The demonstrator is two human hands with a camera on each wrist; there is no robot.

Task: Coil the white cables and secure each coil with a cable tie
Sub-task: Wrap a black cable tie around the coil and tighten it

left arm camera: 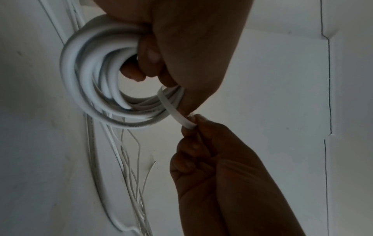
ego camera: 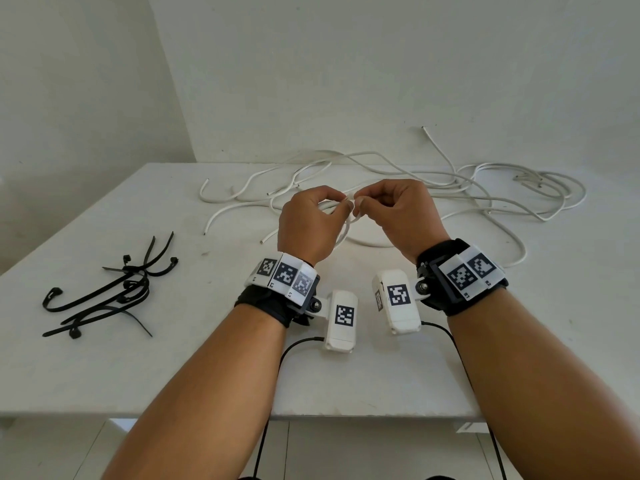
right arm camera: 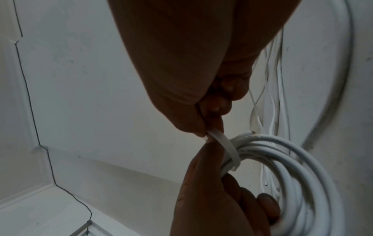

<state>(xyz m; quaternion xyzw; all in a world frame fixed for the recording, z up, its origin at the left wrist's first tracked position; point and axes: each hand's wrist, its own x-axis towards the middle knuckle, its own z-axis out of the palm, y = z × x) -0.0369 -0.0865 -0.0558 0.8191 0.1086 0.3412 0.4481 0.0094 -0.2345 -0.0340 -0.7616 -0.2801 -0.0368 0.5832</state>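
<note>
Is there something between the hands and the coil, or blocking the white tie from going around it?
Nothing visible is in the way. The left hand already holds the coil, the white tie is looped around its strands, and the right hand pinches the tie's end.

A white surface [ego camera: 104, 368] fills the lower half of the head view, matte and lightly scuffed, with small dark specks. Its near edge runs across at 6 o'clock, and below that lie pale floor tiles [ego camera: 329, 452] with thin grout lines. Behind the surface stand plain white walls: one wall [ego camera: 381, 71] spans from 12 to 3 o'clock, another [ego camera: 79, 98] angles in at 10 o'clock, and they meet in a corner [ego camera: 173, 81] near 11 o'clock. The light is soft, even and without hard shadows.
</note>
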